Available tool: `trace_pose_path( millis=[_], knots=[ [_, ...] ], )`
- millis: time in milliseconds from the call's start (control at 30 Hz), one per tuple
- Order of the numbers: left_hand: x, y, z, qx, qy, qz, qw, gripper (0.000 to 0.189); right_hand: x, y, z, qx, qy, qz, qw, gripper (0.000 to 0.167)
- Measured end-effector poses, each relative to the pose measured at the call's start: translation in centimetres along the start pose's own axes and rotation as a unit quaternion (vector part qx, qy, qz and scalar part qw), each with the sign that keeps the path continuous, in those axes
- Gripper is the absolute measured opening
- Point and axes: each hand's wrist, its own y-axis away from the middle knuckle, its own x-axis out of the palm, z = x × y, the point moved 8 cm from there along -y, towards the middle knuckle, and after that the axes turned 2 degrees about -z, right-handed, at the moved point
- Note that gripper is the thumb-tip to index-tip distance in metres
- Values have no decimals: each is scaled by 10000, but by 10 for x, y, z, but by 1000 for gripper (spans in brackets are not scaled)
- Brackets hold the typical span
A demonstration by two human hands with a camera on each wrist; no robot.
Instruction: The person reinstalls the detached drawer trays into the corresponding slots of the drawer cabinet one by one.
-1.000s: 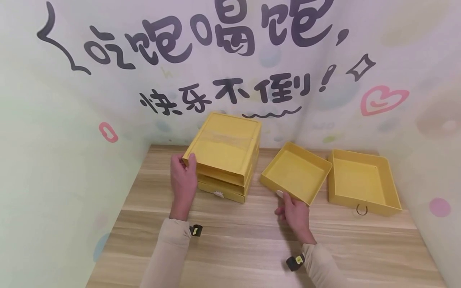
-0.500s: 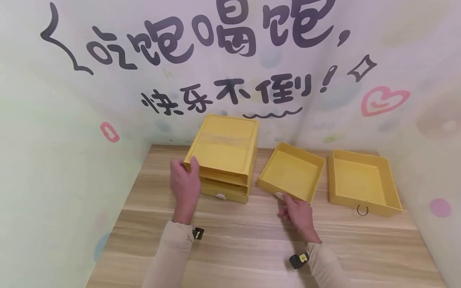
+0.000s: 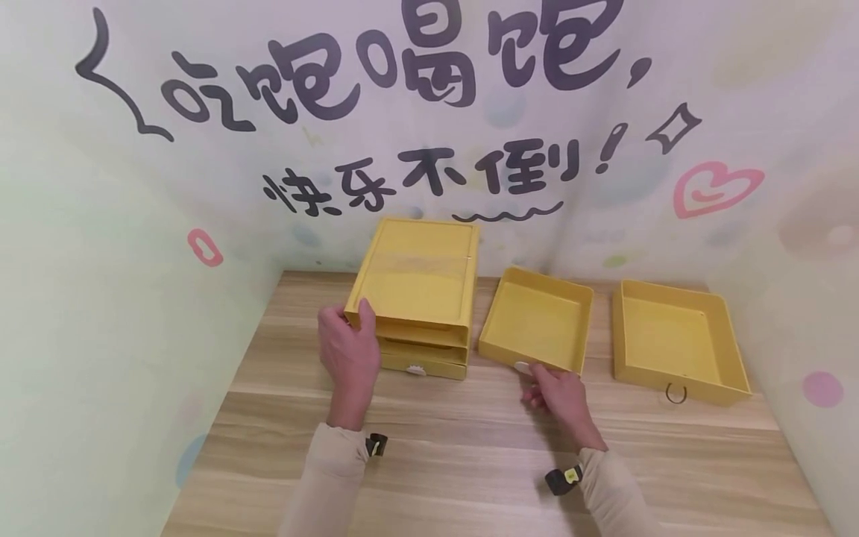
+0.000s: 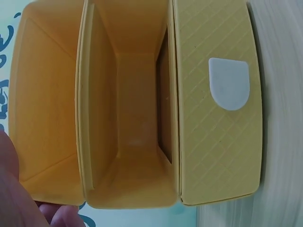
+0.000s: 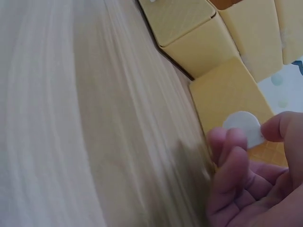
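A yellow drawer cabinet (image 3: pixel 419 272) stands on the table against the back wall. Its two upper slots gape without drawers, while the bottom drawer (image 4: pixel 220 151) with a white tab is in place. My left hand (image 3: pixel 350 350) grips the cabinet's upper left front corner, thumb on top and fingers round the side. Just right of the cabinet lies a loose yellow drawer (image 3: pixel 537 317), whose white tab (image 5: pixel 244 126) my right hand (image 3: pixel 562 395) pinches between thumb and fingers. Farther right sits another loose drawer (image 3: pixel 674 339) with a dark ring on its front.
The wood-grain table (image 3: pixel 456 462) extends in front of the cabinet and drawers. A patterned cloth wall (image 3: pixel 429 171) with large dark lettering rises directly behind them, and pale walls close both sides.
The cabinet has turned slightly under my left hand, its front shifting right and nearer. The pinched drawer has slid left and turned straighter, closer to the cabinet. The far-right drawer stays put.
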Motion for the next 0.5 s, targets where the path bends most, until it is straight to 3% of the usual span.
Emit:
trace_pose_path(
  millis=[233, 367, 500],
  knots=[
    [-4, -3, 0, 68, -88, 274, 9996, 50, -3, 0, 4, -36, 373, 209, 9991, 52],
    [-7, -12, -4, 472, -122, 503, 9975, 49, -3, 1, 3, -51, 499, 223, 9985, 55],
    [-11, -28, -8, 826, 151, 730, 9938, 46, -2, 1, 3, -60, 414, 198, 9989, 52]
  ],
)
